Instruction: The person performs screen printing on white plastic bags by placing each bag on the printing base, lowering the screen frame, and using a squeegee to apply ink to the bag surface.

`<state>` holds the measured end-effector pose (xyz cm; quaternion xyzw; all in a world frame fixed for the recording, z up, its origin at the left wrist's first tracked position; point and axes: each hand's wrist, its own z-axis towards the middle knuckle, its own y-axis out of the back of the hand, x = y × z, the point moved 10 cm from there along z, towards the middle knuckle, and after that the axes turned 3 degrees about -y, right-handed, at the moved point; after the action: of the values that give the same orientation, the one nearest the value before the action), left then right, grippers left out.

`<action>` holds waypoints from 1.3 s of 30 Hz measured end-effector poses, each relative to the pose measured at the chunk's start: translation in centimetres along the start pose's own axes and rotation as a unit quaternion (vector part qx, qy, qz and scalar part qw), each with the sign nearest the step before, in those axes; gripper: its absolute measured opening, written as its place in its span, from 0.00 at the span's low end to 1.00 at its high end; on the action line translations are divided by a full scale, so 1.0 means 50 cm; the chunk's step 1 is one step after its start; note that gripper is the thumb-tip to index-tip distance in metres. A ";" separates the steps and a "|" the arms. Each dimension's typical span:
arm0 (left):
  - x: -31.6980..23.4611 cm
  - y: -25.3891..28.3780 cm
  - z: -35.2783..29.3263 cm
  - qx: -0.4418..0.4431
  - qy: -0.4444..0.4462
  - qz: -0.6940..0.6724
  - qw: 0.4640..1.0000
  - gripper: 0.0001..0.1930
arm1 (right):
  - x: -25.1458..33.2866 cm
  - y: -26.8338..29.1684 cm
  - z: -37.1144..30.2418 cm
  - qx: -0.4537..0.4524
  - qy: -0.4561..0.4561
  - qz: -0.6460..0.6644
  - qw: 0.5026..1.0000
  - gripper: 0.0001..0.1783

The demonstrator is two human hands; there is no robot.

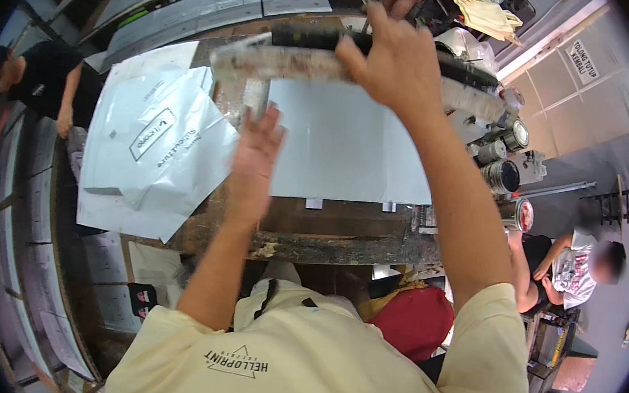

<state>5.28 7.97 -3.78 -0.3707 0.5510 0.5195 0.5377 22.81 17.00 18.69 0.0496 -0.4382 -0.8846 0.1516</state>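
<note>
A pale flat sheet (pixel 335 142) lies on the worn workbench in front of me. My left hand (pixel 256 153) is over its left edge, blurred, with the fingers apart and nothing seen in them. Beyond the sheet, a long paint-stained frame (pixel 297 64) is tilted up, its near bar smeared by motion. My right hand (pixel 401 65) is on this frame, thumb over the near bar; the far fingers are partly hidden. Left of my left hand rests a stack of white sheets (pixel 146 131) with black print, under a loose glossy top sheet.
Several tins (pixel 500 175) crowd the bench's right end. Racks of pale sheets (pixel 41 200) run along the left and far sides. One person (pixel 45 83) stands at the left; another (pixel 572 271) sits at the right. Yellow cloth (pixel 480 12) lies at the far right.
</note>
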 end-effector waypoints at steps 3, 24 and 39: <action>-0.043 0.157 -0.071 -0.114 0.115 -0.422 0.892 0.68 | 0.045 -0.037 -0.121 0.028 0.014 -0.007 0.999 0.38; 0.438 0.049 -0.292 -0.231 0.471 -0.393 0.756 0.71 | 0.047 -0.472 -0.491 0.246 0.032 0.106 0.963 0.33; 0.431 0.056 -0.310 -0.204 0.506 -0.415 0.728 0.57 | -0.244 -0.834 0.017 0.404 0.057 0.122 0.905 0.23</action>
<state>-3.82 -3.33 -26.19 -0.8712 0.4135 0.0801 0.2521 24.82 45.22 -14.32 0.1031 -0.7514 -0.6018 0.2502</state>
